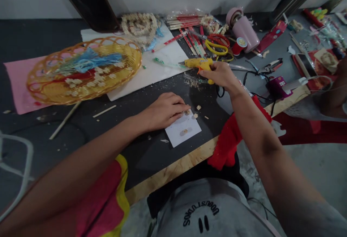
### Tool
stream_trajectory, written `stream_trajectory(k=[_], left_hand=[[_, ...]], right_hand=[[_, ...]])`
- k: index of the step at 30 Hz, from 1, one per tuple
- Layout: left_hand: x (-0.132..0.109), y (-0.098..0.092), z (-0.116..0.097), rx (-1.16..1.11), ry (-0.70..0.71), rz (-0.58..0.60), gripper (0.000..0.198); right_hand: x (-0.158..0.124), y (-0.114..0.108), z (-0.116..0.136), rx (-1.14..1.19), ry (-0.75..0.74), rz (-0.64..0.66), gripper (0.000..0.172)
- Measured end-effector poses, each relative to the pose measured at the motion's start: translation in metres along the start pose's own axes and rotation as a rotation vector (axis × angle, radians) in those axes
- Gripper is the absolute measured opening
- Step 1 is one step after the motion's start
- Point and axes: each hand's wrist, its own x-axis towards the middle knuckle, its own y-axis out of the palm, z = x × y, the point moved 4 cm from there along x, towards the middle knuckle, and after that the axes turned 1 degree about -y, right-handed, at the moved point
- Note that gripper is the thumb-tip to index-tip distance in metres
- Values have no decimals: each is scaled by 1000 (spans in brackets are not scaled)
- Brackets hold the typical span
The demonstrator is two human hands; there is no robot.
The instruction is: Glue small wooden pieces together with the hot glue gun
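Note:
My right hand [221,74] is wrapped around the handle of a yellow hot glue gun [199,63], whose nozzle points left over the tabletop. My left hand [169,110] rests low at the top edge of a small white card [176,136]. Its fingers are together, the tips on a small pale wooden piece [187,112]. Another small wooden piece [185,131] sits on a greyish oval mark on the card. Two more loose wooden bits [198,107] lie just right of the card.
A yellow wicker basket [108,85] with blue tassels and wooden pieces stands left on pink and white sheets. Yellow-handled scissors [217,48], a pink tumbler [245,31], pliers [271,66] and a purple box [279,87] lie right. Another person's arm [333,96] shows at far right.

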Motion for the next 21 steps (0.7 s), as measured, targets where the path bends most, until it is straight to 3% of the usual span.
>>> stream_trajectory(k=[6,12,21], left_hand=[[1,-1,-1,-17,-1,-10,37],[0,0,1,1,11,0,37],[-1,2,4,-21,19,-58,38]], right_hand=[[-15,-9,-3,464,-15,-95,25],[-75,-23,5,899,-74,-93,33],[-168,-1,-29,954,6,-75,27]])
